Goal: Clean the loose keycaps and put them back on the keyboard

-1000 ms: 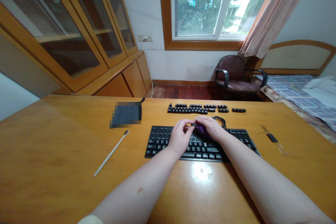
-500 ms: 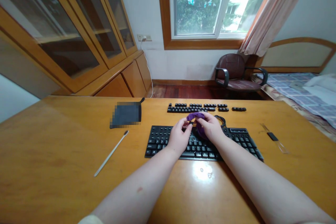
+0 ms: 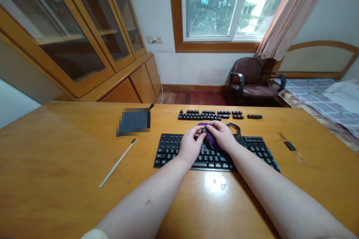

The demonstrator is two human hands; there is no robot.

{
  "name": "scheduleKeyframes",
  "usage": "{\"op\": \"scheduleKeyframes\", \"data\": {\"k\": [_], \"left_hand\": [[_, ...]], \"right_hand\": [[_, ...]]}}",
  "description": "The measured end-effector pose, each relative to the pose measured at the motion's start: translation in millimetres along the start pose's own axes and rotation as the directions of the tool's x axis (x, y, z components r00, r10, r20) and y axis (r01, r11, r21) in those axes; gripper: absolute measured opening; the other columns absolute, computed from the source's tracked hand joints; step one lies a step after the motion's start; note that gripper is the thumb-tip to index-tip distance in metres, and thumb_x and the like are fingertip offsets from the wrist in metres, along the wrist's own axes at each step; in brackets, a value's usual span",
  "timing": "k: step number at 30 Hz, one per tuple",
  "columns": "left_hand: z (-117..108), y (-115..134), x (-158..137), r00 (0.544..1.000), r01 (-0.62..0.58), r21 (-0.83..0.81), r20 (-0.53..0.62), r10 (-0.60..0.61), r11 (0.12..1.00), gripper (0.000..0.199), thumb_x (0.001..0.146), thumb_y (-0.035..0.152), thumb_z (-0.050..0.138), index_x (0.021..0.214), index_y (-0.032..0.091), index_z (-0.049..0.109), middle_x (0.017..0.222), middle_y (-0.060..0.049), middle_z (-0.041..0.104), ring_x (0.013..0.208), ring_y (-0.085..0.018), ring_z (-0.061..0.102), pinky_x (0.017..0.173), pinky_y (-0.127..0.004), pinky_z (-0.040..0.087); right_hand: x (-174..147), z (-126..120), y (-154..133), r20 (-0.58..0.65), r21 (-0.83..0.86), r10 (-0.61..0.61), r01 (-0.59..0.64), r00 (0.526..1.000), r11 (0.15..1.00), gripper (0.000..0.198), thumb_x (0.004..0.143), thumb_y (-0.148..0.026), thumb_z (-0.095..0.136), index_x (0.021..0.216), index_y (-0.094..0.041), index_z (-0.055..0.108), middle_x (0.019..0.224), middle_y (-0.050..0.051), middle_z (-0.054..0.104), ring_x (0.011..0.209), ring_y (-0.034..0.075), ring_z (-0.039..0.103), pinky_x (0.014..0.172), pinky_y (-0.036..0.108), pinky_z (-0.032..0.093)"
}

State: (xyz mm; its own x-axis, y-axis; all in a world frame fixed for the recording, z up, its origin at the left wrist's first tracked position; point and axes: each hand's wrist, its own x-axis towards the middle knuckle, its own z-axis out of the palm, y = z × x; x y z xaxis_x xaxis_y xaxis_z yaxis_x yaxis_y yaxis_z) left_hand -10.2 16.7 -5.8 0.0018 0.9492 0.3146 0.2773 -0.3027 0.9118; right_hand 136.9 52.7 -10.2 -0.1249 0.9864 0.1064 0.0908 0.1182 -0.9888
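Over the middle of a black keyboard [image 3: 207,165], my two hands meet. My left hand [image 3: 192,142] pinches a small black keycap [image 3: 203,130] between thumb and fingers. A purple cloth [image 3: 212,141] is gripped in my right hand [image 3: 223,135], held against the keycap and hanging down over the keys. The keyboard's upper rows show bare spots where caps are off. Behind it, loose keycaps [image 3: 202,117] lie in rows on the desk, and a coiled black cable [image 3: 235,128] rests close to my right hand.
A white long-handled brush [image 3: 117,164] and a dark pouch [image 3: 134,121], partly pixelated, lie to the left on the wooden desk [image 3: 56,164]. To the right is a wire keycap puller [image 3: 290,146]. An armchair [image 3: 251,78] stands beyond the desk.
The purple cloth has shifted down and around the keycap, and the fingers of my right hand have moved closer to my left. The keycap shows more plainly now.
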Motion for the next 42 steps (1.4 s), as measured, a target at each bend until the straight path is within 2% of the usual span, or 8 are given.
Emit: {"op": "scheduleKeyframes", "data": {"k": [5, 11, 18, 22, 27, 32, 37, 42], "left_hand": [[-1, -1, 0, 0.999, 0.007, 0.014, -0.053, -0.006, 1.000, 0.021, 0.079, 0.025, 0.056, 0.098, 0.019, 0.063, 0.097, -0.007, 0.062, 0.083, -0.016, 0.061, 0.079, -0.030, 0.049], [1, -6, 0, 0.996, 0.082, -0.059, -0.038, -0.084, 0.995, 0.022, 0.081, 0.027, 0.054, 0.100, 0.017, 0.060, 0.097, -0.008, 0.065, 0.085, -0.017, 0.062, 0.080, -0.031, 0.049], [0, -4, 1, 0.998, 0.066, -0.013, -0.009, -0.066, 0.998, 0.022, 0.079, 0.024, 0.056, 0.099, 0.019, 0.063, 0.091, -0.006, 0.067, 0.082, -0.017, 0.062, 0.080, -0.032, 0.050], [0, -8, 1, 0.998, 0.053, 0.021, -0.024, -0.053, 0.998, 0.025, 0.079, 0.025, 0.056, 0.102, 0.020, 0.064, 0.093, -0.006, 0.066, 0.086, -0.018, 0.062, 0.083, -0.034, 0.049], [3, -13, 2, 0.992, 0.101, -0.136, -0.060, -0.110, 0.986, 0.029, 0.080, 0.022, 0.055, 0.109, 0.018, 0.058, 0.099, -0.009, 0.064, 0.086, -0.016, 0.062, 0.082, -0.032, 0.050], [4, -11, 2, 0.989, 0.120, -0.178, -0.060, -0.133, 0.977, 0.022, 0.079, 0.022, 0.056, 0.100, 0.017, 0.057, 0.093, -0.007, 0.065, 0.079, -0.014, 0.064, 0.076, -0.029, 0.051], [2, -6, 2, 0.989, 0.137, -0.183, -0.025, -0.144, 0.974, 0.021, 0.079, 0.022, 0.056, 0.099, 0.017, 0.061, 0.096, -0.006, 0.068, 0.083, -0.015, 0.065, 0.079, -0.030, 0.051], [0, -2, 2, 0.986, 0.139, -0.190, -0.069, -0.154, 0.972, 0.021, 0.078, 0.021, 0.057, 0.096, 0.017, 0.066, 0.098, -0.006, 0.069, 0.090, -0.017, 0.064, 0.085, -0.032, 0.050]], "right_hand": [[-3, 2, -10, 0.099, 0.147, 0.029, -0.043, 0.995, 0.988, 0.028, 0.074, -0.039, 0.058, 0.091, -0.017, 0.061, 0.057, -0.004, 0.050, 0.045, 0.008, 0.038, 0.044, 0.023, 0.029], [-3, 3, -13, 0.193, 0.269, 0.000, -0.053, 0.981, 0.962, 0.030, 0.063, -0.024, 0.068, 0.091, -0.020, 0.058, 0.072, -0.002, 0.058, 0.063, 0.010, 0.052, 0.059, 0.024, 0.041], [-1, 1, -10, -0.098, 0.180, -0.060, 0.077, 0.993, 0.981, 0.025, 0.063, -0.031, 0.070, 0.081, -0.020, 0.056, 0.073, 0.001, 0.060, 0.064, 0.013, 0.055, 0.066, 0.029, 0.047], [-3, 0, -14, 0.004, 0.186, -0.027, 0.026, 1.000, 0.982, 0.020, 0.068, -0.035, 0.067, 0.081, -0.019, 0.063, 0.080, 0.004, 0.066, 0.072, 0.015, 0.060, 0.072, 0.031, 0.048], [-5, -1, -14, 0.144, 0.277, 0.076, -0.114, 0.987, 0.954, 0.030, 0.064, -0.034, 0.071, 0.089, -0.019, 0.065, 0.072, 0.003, 0.068, 0.062, 0.015, 0.061, 0.062, 0.030, 0.049], [-3, -2, -13, 0.161, 0.303, 0.064, -0.111, 0.985, 0.947, 0.036, 0.060, -0.026, 0.074, 0.094, -0.019, 0.064, 0.070, 0.000, 0.067, 0.055, 0.011, 0.058, 0.055, 0.025, 0.045], [-2, -1, -10, 0.202, 0.221, 0.077, -0.122, 0.976, 0.968, 0.041, 0.062, -0.024, 0.071, 0.102, -0.019, 0.064, 0.070, 0.000, 0.066, 0.054, 0.010, 0.054, 0.056, 0.025, 0.044], [-2, -1, -2, 0.137, 0.012, -0.022, 0.020, 0.990, 1.000, 0.028, 0.066, -0.026, 0.067, 0.092, -0.020, 0.068, 0.088, 0.003, 0.068, 0.078, 0.017, 0.060, 0.077, 0.034, 0.046]]}}
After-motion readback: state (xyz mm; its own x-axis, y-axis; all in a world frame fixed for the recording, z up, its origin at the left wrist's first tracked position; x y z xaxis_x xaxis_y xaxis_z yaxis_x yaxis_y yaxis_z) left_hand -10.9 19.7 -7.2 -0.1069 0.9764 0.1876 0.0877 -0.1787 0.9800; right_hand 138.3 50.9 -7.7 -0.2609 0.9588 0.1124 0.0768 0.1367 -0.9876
